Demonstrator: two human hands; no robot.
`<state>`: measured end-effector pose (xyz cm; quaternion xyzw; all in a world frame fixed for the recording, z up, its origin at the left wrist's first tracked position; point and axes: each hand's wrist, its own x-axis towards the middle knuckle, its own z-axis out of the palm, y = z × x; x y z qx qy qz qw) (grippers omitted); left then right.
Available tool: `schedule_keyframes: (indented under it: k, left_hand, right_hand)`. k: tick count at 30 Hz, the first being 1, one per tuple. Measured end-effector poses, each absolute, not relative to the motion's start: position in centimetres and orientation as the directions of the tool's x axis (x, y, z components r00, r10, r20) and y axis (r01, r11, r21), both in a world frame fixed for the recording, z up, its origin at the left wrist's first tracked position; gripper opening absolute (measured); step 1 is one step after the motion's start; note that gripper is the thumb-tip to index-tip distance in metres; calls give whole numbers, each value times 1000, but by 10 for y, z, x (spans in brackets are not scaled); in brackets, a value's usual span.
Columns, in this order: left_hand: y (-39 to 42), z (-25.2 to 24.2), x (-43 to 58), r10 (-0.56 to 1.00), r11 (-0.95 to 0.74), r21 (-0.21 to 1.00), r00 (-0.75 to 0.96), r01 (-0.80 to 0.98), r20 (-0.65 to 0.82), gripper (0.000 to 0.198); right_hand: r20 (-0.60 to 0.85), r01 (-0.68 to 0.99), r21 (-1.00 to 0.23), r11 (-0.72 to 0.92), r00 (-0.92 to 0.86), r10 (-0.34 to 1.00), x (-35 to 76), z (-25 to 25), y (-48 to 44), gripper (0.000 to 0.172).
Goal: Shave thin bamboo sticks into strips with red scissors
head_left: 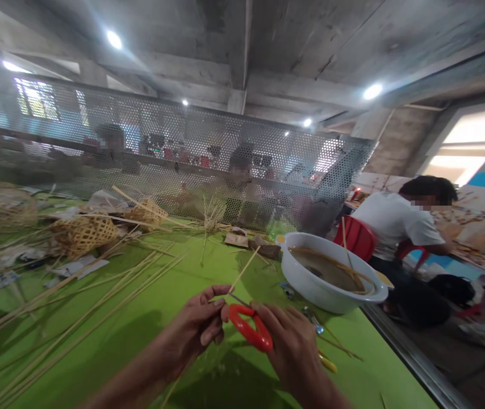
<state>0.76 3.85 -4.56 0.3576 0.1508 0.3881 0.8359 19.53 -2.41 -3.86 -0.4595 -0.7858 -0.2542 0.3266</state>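
My left hand (202,324) pinches a thin bamboo strip (245,268) that slants up and to the right above the green table (149,318). My right hand (289,343) grips red-handled scissors (251,329), whose short blades point at the strip just beside my left fingers. Both hands hover over the table near its front edge.
A white basin (331,278) with brown water and soaking strips stands to the right. Long bamboo strips (97,301) lie across the left of the table, woven baskets (84,233) behind them. A perforated metal screen (208,153) closes the back. A person in a white shirt (400,221) sits at right.
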Motion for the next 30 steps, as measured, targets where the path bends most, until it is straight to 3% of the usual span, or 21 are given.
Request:
schedule_keyframes:
  k: [4, 10, 23, 30]
  left_hand:
    - [37, -44, 10, 765, 446, 710, 644, -546, 15, 22]
    - [35, -39, 9, 793, 455, 708, 608, -541, -45, 24]
    - [39, -51, 8, 737, 430, 681, 666, -593, 115, 23]
    - [42, -53, 8, 788, 434, 683, 615, -588, 29, 22]
  right_hand:
    - [757, 911, 161, 378, -360, 545, 202, -39, -24, 26]
    - [697, 866, 235, 441, -466, 545, 193, -42, -28, 31]
    - [760, 923, 219, 315, -364, 538, 200, -41, -17, 34]
    - [715, 897, 236, 375, -421, 558, 192, -43, -22, 32]
